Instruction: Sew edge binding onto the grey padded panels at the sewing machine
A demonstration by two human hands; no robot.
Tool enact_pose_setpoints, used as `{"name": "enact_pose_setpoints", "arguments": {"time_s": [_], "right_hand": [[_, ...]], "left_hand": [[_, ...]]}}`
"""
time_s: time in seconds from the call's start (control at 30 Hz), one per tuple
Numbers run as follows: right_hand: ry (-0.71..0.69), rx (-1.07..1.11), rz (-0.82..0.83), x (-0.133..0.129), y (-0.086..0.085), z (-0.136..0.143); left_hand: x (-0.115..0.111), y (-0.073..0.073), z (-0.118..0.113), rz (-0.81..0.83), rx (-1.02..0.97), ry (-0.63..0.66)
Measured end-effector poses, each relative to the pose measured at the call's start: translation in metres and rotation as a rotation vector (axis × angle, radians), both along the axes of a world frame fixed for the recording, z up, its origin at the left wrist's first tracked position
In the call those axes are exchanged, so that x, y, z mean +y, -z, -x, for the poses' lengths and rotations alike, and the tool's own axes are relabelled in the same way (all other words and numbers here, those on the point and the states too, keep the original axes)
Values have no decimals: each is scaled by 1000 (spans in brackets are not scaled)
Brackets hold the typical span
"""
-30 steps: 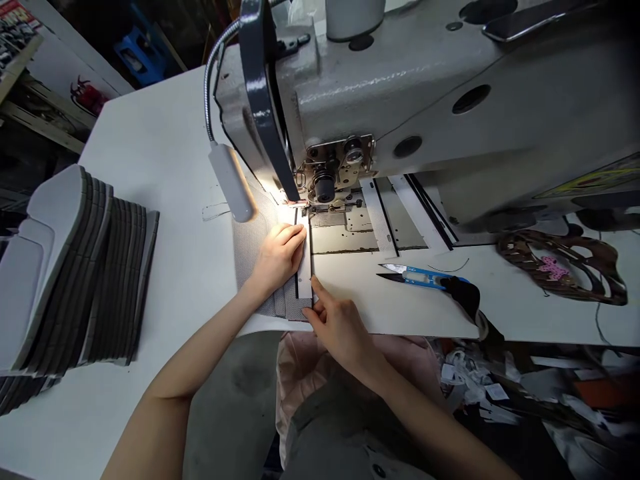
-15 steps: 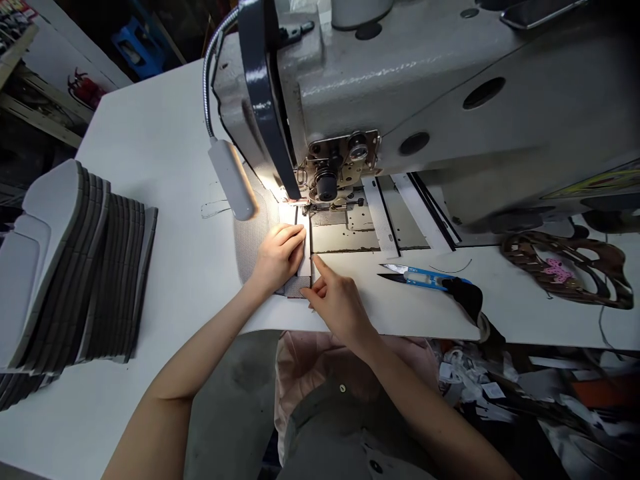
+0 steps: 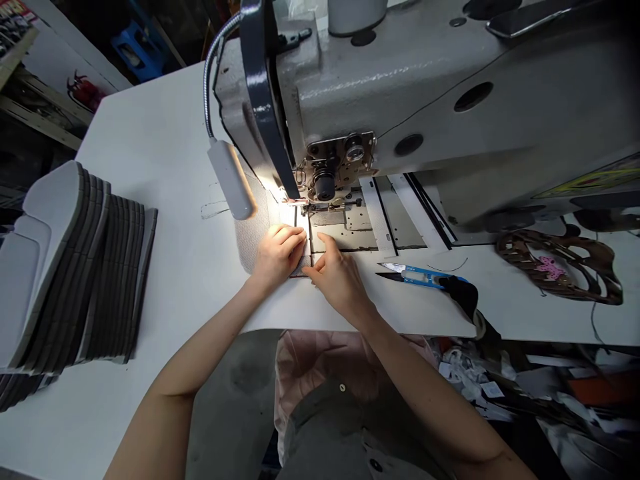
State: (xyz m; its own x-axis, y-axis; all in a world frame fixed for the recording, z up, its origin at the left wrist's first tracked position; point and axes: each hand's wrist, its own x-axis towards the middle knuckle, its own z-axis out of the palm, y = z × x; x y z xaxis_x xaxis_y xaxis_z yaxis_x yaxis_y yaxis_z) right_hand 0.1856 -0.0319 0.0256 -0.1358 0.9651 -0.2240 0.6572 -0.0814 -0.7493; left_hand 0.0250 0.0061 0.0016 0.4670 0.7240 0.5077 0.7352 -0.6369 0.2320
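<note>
A grey mesh fabric piece (image 3: 250, 230) lies on the table under the lit needle area of the sewing machine (image 3: 325, 183). Along its right side a white strip (image 3: 303, 222) runs toward the presser foot. My left hand (image 3: 280, 252) presses on the fabric and strip, its fingers close together; whether they pinch anything is hidden. At the fabric's near right corner is my right hand (image 3: 334, 270), its thumb touching the edge and its index finger stretched forward, apart from the thumb.
Stacked grey padded pieces (image 3: 95, 267) stand at the left. A lamp (image 3: 233, 180) hangs beside the needle area. Right of my hands lie blue thread snips (image 3: 420, 275), a dark cloth (image 3: 463, 297) and a brown openwork item with a pink ornament (image 3: 550, 268).
The fabric and strip have moved forward under the machine, so the near edge lies farther from me. My right hand has moved forward with them; my left hand has barely moved.
</note>
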Motion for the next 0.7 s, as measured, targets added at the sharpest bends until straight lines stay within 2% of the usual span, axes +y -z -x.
{"name": "enact_pose_setpoints", "arguments": {"time_s": [0.13,0.33,0.43,0.57,0.7], "right_hand": [[-18,-35,-14,3,-1,-1],[-33,-22,-11,4,-1,-2],[-39,5,-36,3,1,-3],[-132,-22,-208,-5,8,-8],[-243,-136,-453,-19,17,-16]], "left_hand": [[-6,-3,5,-14,27,53],[-6,-15,19,-20,116,287],[-4,-16,22,-29,103,311],[-4,-11,23,-50,31,309],[-8,-9,26,0,57,324]]}}
